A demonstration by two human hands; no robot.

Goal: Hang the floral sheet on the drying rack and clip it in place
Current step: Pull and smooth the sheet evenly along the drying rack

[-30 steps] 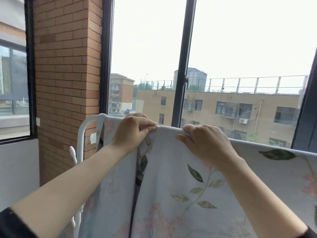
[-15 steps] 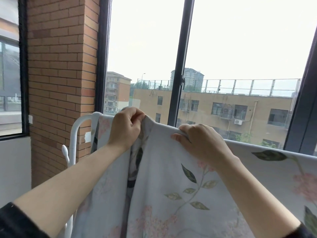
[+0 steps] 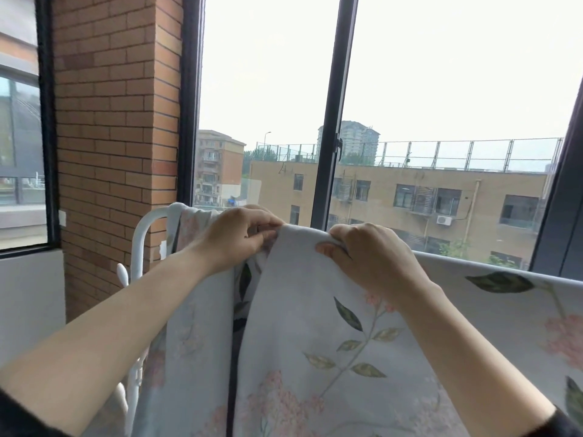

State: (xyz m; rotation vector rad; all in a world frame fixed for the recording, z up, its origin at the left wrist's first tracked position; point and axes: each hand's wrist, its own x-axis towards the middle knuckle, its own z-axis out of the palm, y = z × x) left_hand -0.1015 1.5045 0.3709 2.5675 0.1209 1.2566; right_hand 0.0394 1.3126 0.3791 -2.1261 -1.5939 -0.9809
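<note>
The floral sheet [image 3: 315,348], pale blue with pink blossoms and green leaves, hangs over the top bar of the white drying rack [image 3: 142,228]. The bar itself is hidden under the cloth. My left hand [image 3: 235,236] pinches a bunched fold of the sheet at the top edge near the rack's curved left corner. Close to its right, my right hand [image 3: 367,257] grips the sheet's top edge with the fingers curled over it. A dark vertical gap shows between two overlapping parts of the sheet below my left hand. No clip is in view.
A brick pillar [image 3: 116,121] stands just left of the rack. Directly behind the rack are large windows with dark frames [image 3: 329,127]. A white hook [image 3: 122,274] sticks out from the rack's left post.
My left hand has slid right along the top edge and gathered the fabric, so both hands now sit closer together. The view has shifted slightly.
</note>
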